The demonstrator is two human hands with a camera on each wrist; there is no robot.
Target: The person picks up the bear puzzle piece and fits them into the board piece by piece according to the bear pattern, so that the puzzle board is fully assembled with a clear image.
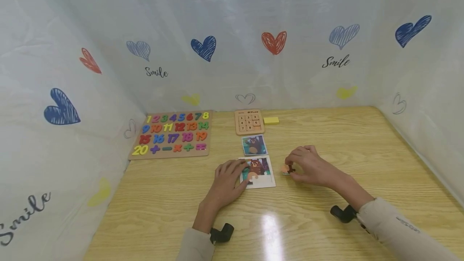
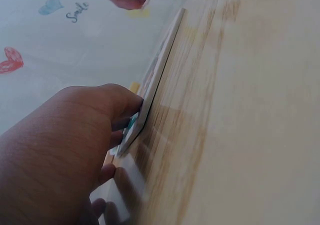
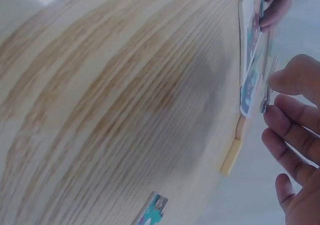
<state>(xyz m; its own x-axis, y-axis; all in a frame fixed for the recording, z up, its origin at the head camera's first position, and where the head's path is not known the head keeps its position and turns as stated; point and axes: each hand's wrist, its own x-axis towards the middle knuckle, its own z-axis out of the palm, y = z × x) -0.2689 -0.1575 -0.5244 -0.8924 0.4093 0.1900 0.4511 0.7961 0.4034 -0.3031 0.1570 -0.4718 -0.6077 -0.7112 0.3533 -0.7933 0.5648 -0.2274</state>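
My left hand [image 1: 227, 180] rests on the left side of a jigsaw puzzle board [image 1: 266, 182], fingers spread and relaxed. The board has a white frame and a partly filled bear picture, with bare white at its lower part. To the right of the board, my right hand [image 1: 309, 166] pinches a small puzzle piece [image 1: 285, 169] between thumb and fingertips. That piece shows peach and dark brown in the head view; it appears edge-on, above the table, in the right wrist view. Another teal puzzle piece [image 3: 153, 212] lies on the table there.
A bear picture card [image 1: 254, 145] lies just beyond the board. Farther back are a wooden number slide puzzle [image 1: 249, 124] and a yellow block [image 1: 271, 121]. A colourful number board [image 1: 170, 135] lies at the left. A heart-printed curtain [image 1: 232, 71] surrounds the wooden table [image 1: 362, 144].
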